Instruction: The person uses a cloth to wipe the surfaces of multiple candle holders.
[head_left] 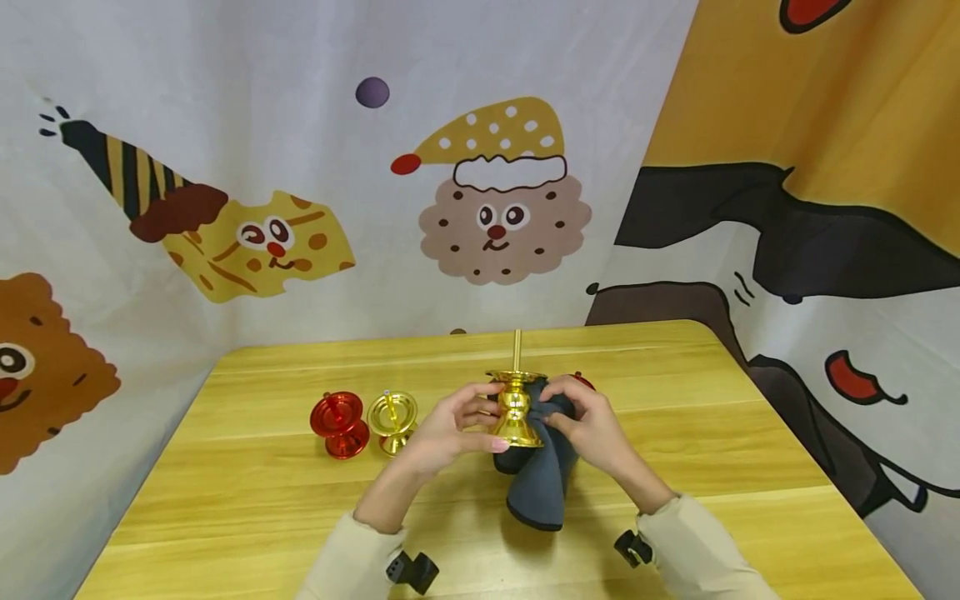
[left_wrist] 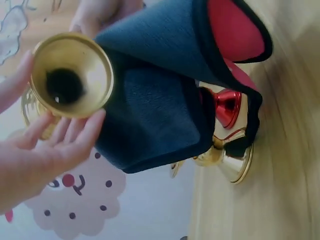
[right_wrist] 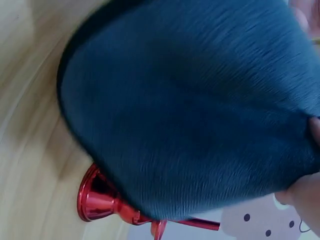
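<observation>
No writing shows on anything. Your left hand [head_left: 453, 425] curls its fingers round the gold candlestick [head_left: 516, 408], held upright above the table [head_left: 247, 492]. Your right hand [head_left: 588, 421] pinches the dark grey cloth [head_left: 542, 483] against the candlestick's right side; the cloth hangs to the table.

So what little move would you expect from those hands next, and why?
Probably a short rub of the dark grey cloth around the stem of the shiny gold metal candlestick. The left hand grips the candlestick upright above the wooden table, and the right hand presses the cloth against its side. The cloth covers only that one side.
</observation>
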